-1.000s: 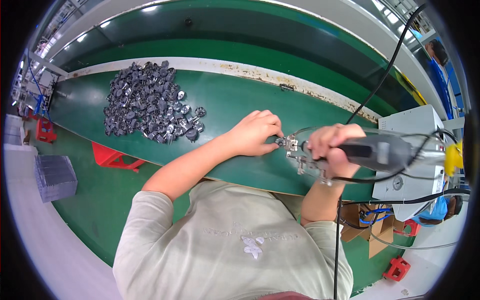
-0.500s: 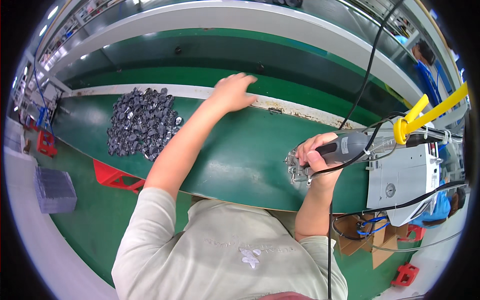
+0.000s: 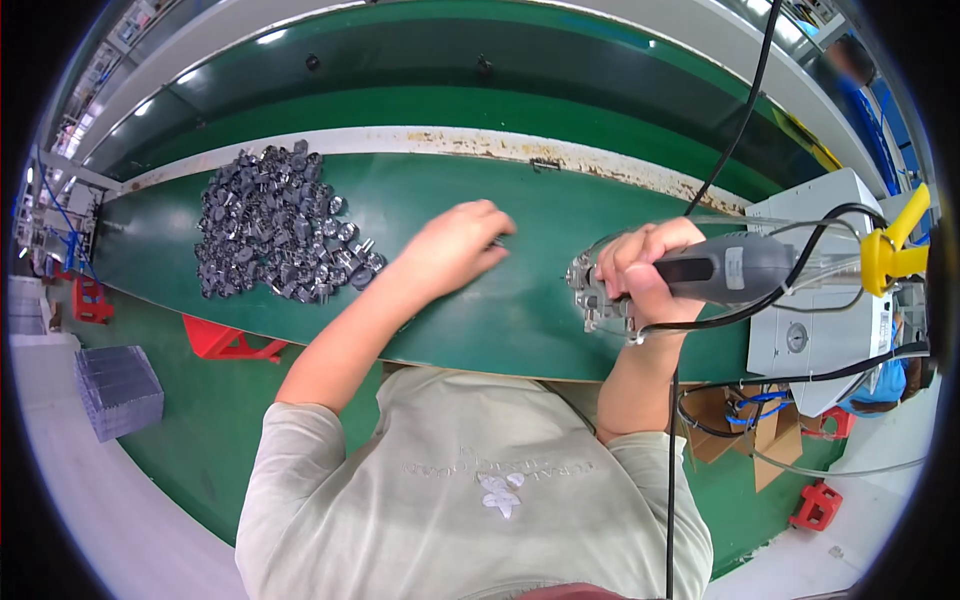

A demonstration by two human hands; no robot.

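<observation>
Over the green surface (image 3: pixel 540 345), the left hand (image 3: pixel 460 245) has half-curled fingers at a tiny dark part (image 3: pixel 500 240), can't tell if it's pinched; right hand (image 3: pixel 650 270)'s wrapped round a grey power tool (image 3: pixel 742 268), parts pile (image 3: pixel 270 230) off left.

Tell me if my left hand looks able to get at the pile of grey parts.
Probably yes: the left hand is over the green bench, to the right of the pile, with nothing visibly between them. It seems to pinch a small dark part, which might hinder picking up another.
</observation>
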